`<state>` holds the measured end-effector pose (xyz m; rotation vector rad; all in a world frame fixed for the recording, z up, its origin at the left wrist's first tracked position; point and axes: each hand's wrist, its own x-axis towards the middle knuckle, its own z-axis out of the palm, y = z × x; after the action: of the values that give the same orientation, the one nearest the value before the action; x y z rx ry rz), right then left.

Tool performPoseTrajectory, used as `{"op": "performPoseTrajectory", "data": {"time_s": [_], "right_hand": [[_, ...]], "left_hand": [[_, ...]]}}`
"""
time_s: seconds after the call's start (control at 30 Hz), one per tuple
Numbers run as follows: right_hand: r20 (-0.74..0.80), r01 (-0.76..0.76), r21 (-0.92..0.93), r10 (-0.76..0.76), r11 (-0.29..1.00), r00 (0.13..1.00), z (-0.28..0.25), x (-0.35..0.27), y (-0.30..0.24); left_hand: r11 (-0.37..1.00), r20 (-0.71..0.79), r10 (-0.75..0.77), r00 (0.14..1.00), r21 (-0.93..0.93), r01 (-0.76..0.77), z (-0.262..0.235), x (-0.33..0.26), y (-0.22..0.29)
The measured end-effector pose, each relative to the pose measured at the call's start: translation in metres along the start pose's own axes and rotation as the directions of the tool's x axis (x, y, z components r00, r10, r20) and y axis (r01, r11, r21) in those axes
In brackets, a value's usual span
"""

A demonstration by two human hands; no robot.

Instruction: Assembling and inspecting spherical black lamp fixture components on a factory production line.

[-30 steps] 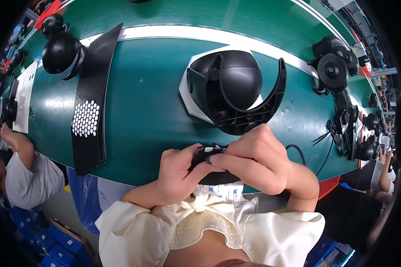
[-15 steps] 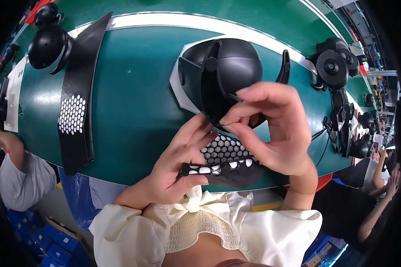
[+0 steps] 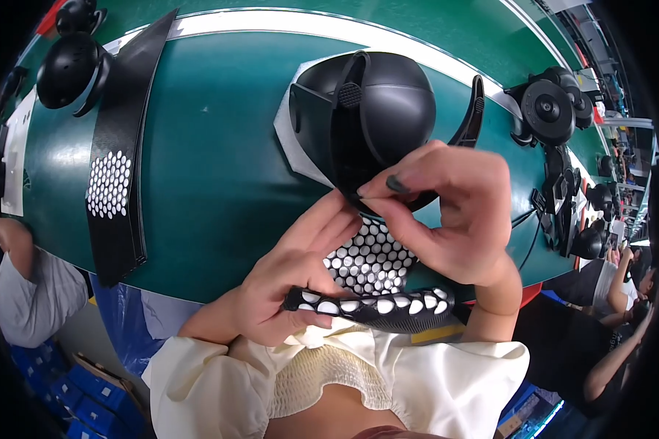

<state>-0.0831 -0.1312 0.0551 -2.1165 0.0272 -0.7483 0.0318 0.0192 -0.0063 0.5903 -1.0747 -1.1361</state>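
A glossy black helmet-like shell (image 3: pixel 399 110) with a curved band sits on a whitish pad (image 3: pixel 294 150) in front of me. My left hand (image 3: pixel 278 274) grips a folded black sheet covered with round white dots (image 3: pixel 373 256), its thumb over the fold. Its other fingers reach up to the shell's near lower edge. At that same edge my right hand (image 3: pixel 465 212) pinches thumb and forefinger together; whatever lies between the fingertips is too small to make out. A dark patch shows on one right finger. Beyond that hand, a curved black strip (image 3: pixel 472 113) stands up.
Left on the green table (image 3: pixel 205 161) lies a long black sheet with white dots (image 3: pixel 110 183), near a black round shell (image 3: pixel 67 73). Black helmet-like parts (image 3: pixel 545 110) and cables (image 3: pixel 538 201) crowd the right. Other people's arms (image 3: pixel 11 238) show at both sides.
The folded part of the dotted sheet has swung down towards me, showing more dots. My right fingertips stay pinched near the shell's edge, with the other fingers curled in more.
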Motion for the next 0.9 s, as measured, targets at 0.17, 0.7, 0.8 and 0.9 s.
{"op": "performPoseTrajectory", "data": {"time_s": [0.17, 0.7, 0.8, 0.9], "right_hand": [[0.235, 0.464, -0.696, -0.438, 0.548, 0.868, 0.004, -0.007, 0.0], [0.244, 0.377, -0.632, -0.288, 0.677, 0.926, -0.007, -0.019, 0.02], [0.123, 0.189, -0.075, -0.179, 0.979, 0.976, -0.02, -0.012, 0.024], [-0.074, -0.062, 0.149, 0.074, 0.987, 0.995, -0.027, -0.015, 0.009]], "left_hand": [[0.991, 0.022, -0.124, 0.992, -0.052, 0.125, -0.005, -0.004, -0.002], [0.988, -0.14, 0.028, 0.99, -0.144, -0.049, 0.006, 0.004, 0.004], [0.99, -0.157, -0.006, 0.988, -0.138, -0.016, 0.005, 0.003, 0.004], [0.986, -0.176, -0.012, 0.984, -0.163, -0.017, 0.007, 0.004, 0.001]]}}
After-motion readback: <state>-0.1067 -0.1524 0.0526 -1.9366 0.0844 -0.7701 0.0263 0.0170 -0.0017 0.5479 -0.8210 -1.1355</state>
